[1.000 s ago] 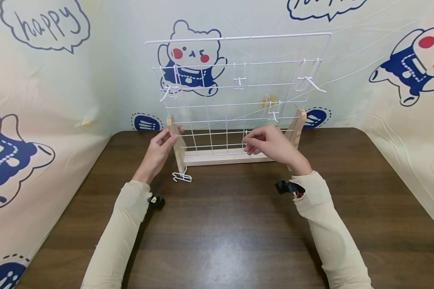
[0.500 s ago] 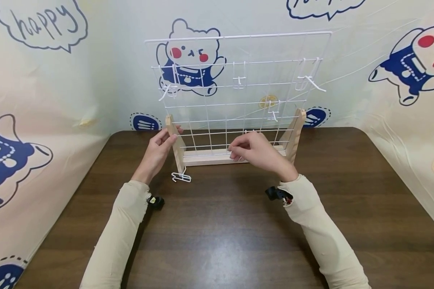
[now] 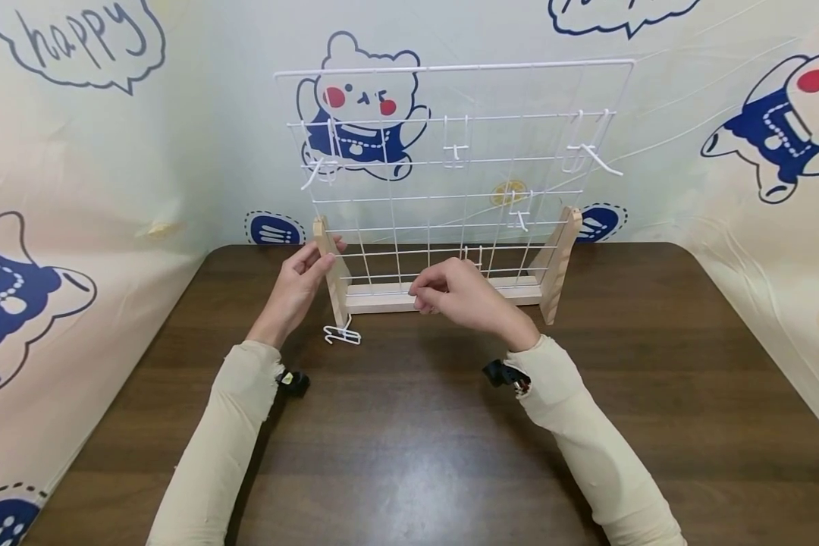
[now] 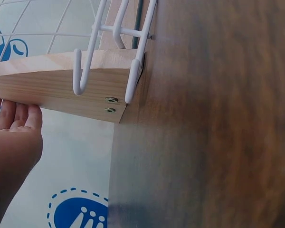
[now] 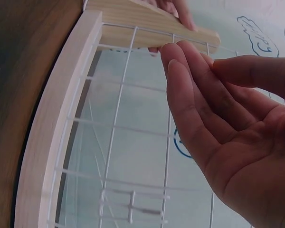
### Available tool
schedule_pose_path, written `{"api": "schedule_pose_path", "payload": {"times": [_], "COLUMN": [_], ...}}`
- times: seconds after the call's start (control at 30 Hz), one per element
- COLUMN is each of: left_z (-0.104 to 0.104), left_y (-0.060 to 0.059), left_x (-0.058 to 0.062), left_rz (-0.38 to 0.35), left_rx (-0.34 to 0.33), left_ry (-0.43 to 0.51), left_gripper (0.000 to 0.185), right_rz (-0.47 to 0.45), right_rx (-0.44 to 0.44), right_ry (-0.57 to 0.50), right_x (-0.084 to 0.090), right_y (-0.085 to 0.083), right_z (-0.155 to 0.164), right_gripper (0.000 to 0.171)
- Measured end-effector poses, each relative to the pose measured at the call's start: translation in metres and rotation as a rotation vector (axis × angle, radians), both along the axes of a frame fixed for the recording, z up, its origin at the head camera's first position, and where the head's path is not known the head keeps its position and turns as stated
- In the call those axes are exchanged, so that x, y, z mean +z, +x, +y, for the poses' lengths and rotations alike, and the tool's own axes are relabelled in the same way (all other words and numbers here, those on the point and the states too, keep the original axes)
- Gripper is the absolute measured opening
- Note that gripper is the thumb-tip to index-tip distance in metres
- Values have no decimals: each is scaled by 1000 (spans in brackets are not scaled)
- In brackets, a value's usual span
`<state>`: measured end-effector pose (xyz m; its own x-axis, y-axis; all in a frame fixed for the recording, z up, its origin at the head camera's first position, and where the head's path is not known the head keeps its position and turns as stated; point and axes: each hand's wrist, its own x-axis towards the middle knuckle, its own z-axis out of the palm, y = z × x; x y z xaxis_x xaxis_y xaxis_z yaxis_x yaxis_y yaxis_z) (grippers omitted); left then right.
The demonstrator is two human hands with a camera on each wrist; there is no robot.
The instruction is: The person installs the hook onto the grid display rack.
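My left hand (image 3: 293,284) grips the left wooden side piece (image 3: 342,299) of a stand, thumb in front and fingers behind it. In the left wrist view its fingertips (image 4: 34,114) lie against the wood. The stand holds up a white wire grid (image 3: 457,68). My right hand (image 3: 460,296) hovers before the grid's lower middle; its fingers are loosely bent with the thumb against them, and nothing shows between them in the right wrist view. A loose white wire hook (image 3: 344,334) sits at the foot of the left side piece, seen large in the left wrist view.
Several white hooks hang on the grid, among them an upper left hook (image 3: 319,168), an upper right hook (image 3: 590,155) and a low hook (image 5: 132,206) beside my right hand. A brown table (image 3: 409,425) lies below; a printed cloth (image 3: 198,152) stands behind.
My right hand has moved left and slightly down along the grid, uncovering the low hook and right side piece. The left hand stays on the wooden side piece.
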<state>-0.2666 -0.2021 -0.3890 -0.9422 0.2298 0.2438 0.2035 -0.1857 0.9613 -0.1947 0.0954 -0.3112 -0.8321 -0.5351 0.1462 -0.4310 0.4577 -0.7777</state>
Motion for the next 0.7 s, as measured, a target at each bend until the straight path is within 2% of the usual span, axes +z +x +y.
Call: {"api": "schedule_pose_path", "payload": {"times": [0.2, 0.53, 0.7], "left_z": [-2, -1, -3], "left_y": [1, 0, 0], "left_x": [-2, -1, -1], "left_rz": [-7, -5, -1], "left_rx": [3, -4, 1], "left_ry": [-5, -25, -30], "left_gripper": [45, 46, 45], "right_rz": [18, 43, 24], "right_rx": [12, 35, 55], "right_ry": [24, 6, -5], "right_x": [-2, 2, -1], "right_y": [-1, -3, -4], "right_z": [-12, -34, -50], "right_gripper": [18, 20, 19]}}
